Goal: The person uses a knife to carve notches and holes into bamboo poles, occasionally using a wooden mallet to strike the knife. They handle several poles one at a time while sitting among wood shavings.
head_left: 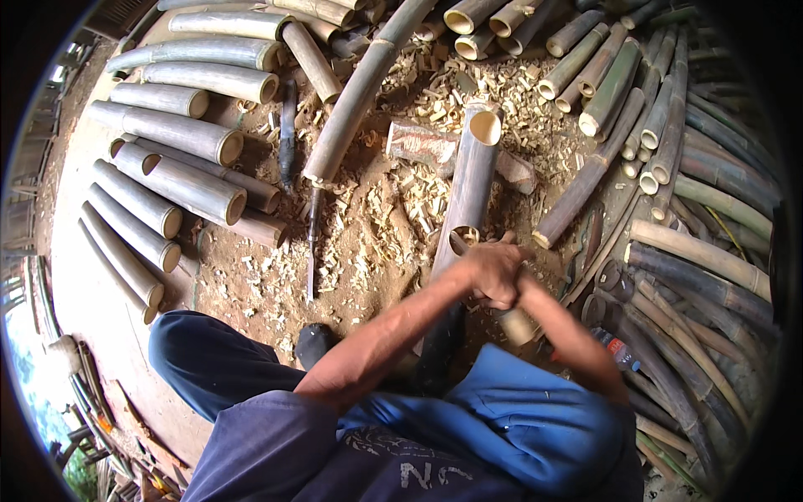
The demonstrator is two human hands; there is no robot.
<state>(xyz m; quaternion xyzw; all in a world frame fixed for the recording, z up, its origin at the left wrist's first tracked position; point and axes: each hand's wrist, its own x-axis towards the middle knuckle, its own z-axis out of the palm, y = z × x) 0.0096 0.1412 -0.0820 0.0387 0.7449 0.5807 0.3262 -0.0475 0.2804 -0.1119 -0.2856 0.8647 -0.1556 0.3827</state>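
A thick grey-brown bamboo tube slants up from between my legs, its cut far end open and a notch opened in its upper side. My left hand is closed in a fist beside that notch. Against it, partly overlapped and blurred, is my right hand, also closed. A tool's pale wooden handle sticks out below both hands, which grip it together. A dark edge, perhaps its blade, shows in the notch; its exact shape is hidden.
A wood block lies crosswise by the tube. A long-bladed knife rests on the chip-strewn ground, near a long bamboo pole. Cut bamboo tubes line the left; more bamboo pieces are piled right. A plastic bottle lies beside my right arm.
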